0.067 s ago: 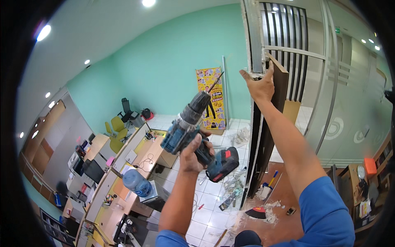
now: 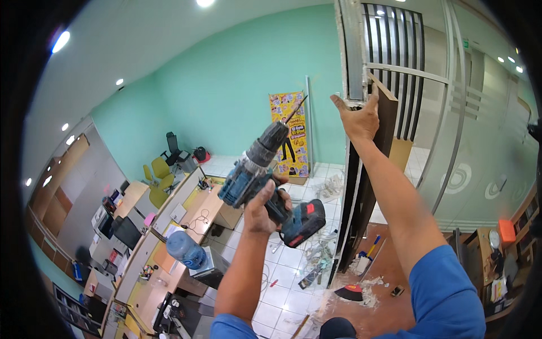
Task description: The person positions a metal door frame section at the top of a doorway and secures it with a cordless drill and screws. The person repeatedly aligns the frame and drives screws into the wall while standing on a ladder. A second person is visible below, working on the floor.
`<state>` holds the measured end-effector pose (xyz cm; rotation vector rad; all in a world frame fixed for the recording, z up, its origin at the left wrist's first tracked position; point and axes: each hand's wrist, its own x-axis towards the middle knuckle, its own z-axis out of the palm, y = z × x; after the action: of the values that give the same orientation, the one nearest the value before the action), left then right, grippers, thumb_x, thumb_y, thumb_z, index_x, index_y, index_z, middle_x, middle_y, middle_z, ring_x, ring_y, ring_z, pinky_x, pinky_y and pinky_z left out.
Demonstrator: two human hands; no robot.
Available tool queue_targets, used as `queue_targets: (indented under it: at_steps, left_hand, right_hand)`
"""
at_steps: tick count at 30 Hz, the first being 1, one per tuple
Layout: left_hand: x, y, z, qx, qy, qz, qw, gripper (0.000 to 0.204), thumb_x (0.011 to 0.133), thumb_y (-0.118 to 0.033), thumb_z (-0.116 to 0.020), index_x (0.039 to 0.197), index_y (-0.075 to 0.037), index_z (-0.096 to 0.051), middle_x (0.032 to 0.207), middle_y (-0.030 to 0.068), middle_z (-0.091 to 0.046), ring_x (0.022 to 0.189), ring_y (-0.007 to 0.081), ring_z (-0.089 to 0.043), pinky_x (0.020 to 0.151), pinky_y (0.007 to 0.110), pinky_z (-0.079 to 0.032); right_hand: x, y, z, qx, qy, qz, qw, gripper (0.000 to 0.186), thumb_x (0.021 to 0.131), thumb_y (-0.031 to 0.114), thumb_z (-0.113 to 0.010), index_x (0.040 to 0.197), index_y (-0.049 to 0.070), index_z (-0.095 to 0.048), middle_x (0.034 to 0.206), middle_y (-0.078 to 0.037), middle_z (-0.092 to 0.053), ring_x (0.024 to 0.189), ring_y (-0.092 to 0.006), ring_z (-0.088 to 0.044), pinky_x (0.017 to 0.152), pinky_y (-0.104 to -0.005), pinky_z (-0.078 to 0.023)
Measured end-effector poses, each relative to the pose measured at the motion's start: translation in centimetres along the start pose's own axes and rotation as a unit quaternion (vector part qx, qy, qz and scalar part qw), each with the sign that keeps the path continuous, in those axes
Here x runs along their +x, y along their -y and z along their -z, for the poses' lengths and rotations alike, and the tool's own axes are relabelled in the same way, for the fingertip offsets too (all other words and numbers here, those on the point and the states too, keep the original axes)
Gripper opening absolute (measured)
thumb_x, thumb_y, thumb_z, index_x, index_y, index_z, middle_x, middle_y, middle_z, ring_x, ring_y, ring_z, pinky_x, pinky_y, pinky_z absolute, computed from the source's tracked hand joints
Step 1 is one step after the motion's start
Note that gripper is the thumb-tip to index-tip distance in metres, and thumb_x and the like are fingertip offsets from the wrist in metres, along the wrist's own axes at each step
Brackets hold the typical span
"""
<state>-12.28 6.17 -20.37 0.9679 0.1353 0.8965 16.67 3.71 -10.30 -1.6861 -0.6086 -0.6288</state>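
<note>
A blue and black cordless drill [image 2: 252,169] with a long thin bit is gripped in my left hand [image 2: 262,212]. Its bit points up and to the right, apart from the wall. The black battery [image 2: 303,223] with red marks sticks out at the handle's lower end. My right hand [image 2: 361,120] is raised against the end of the partition, below a metal post [image 2: 354,51]. Its thumb and fingers are spread, the thumb to the left and the fingers up beside a dark brown panel [image 2: 385,116]. The panel's far side and some fingertips are hidden.
Rubble [image 2: 319,263] lies on the white tiles, and a red-and-black brush head [image 2: 350,292] on the brown floor. Desks with a low divider, a blue water bottle [image 2: 185,250] and green chairs [image 2: 164,172] stand left. A glass wall [image 2: 485,152] is at right.
The view has shifted slightly. The drill has moved a little to the left in my left hand; my right hand stays at the partition's end.
</note>
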Motion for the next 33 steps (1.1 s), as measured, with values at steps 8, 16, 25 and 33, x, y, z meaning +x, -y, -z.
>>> queue_targets:
  at_steps: [8, 16, 25, 33]
  left_hand:
    - [6.0, 2.1, 0.3, -0.116, -0.010, -0.045, 0.992, 0.032, 0.094, -0.022, -0.072, 0.119, -0.005, -0.061, 0.107, 0.0098, -0.069, 0.076, 0.0161, -0.066, 0.062, 0.037, -0.055]
    - [5.3, 3.8, 0.2, -0.093, 0.011, -0.033, 0.995, 0.041, 0.091, -0.025, -0.075, 0.118, 0.001, -0.060, 0.100, 0.0150, -0.068, 0.071, 0.0203, -0.066, 0.057, 0.036, -0.055]
    - [5.9, 3.7, 0.7, -0.107, -0.009, -0.028, 0.994, 0.030, 0.092, -0.019, -0.074, 0.115, -0.004, -0.062, 0.108, 0.0144, -0.068, 0.075, 0.0190, -0.067, 0.059, 0.033, -0.056]
    - [5.4, 4.1, 1.0, -0.104, -0.014, -0.036, 0.994, 0.037, 0.092, -0.025, -0.074, 0.117, -0.001, -0.061, 0.105, 0.0124, -0.069, 0.074, 0.0178, -0.064, 0.058, 0.037, -0.054]
  right_hand:
    - [0.6, -2.6, -2.1, 0.045, -0.086, 0.133, 0.986, 0.085, 0.091, 0.059, -0.066, 0.152, 0.008, -0.034, 0.135, -0.025, -0.057, 0.118, -0.0414, -0.062, 0.098, -0.0457, -0.051]
    - [1.7, -2.4, -1.0, 0.226, 0.009, 0.047, 0.973, 0.049, 0.100, 0.026, -0.063, 0.140, -0.001, -0.055, 0.125, -0.017, -0.067, 0.111, -0.0208, -0.064, 0.096, -0.0321, -0.049]
    - [0.9, -1.7, -2.6, 0.142, -0.096, 0.182, 0.968, 0.061, 0.101, 0.022, -0.057, 0.153, 0.000, -0.036, 0.148, -0.025, -0.049, 0.136, -0.0376, -0.049, 0.113, -0.0379, -0.038]
    - [0.9, -2.8, -3.4, 0.062, -0.192, 0.307, 0.930, 0.058, 0.096, 0.023, -0.063, 0.148, 0.002, -0.047, 0.148, -0.028, -0.048, 0.140, -0.0436, -0.044, 0.112, -0.0441, -0.041]
